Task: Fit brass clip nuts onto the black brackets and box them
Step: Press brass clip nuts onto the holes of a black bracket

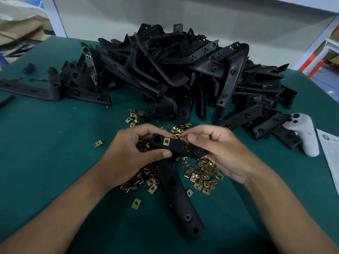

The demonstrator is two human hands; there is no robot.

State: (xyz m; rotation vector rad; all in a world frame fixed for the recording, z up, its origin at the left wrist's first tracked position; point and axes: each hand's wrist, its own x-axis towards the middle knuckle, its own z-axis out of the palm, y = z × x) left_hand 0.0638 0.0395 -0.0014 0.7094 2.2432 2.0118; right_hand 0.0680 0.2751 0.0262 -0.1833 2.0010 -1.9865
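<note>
I hold one black L-shaped bracket above the green table, its long leg pointing toward me. My left hand grips the bracket's short upper leg near the bend. One brass clip nut sits on that leg's far edge. My right hand holds the leg's other end and pinches a second brass clip nut against the edge with thumb and forefinger. Loose brass clip nuts lie scattered under and around both hands.
A big heap of black brackets fills the table's far half. A white game controller and a printed sheet lie at the right. A lone bracket lies far left. Green mat covers the table.
</note>
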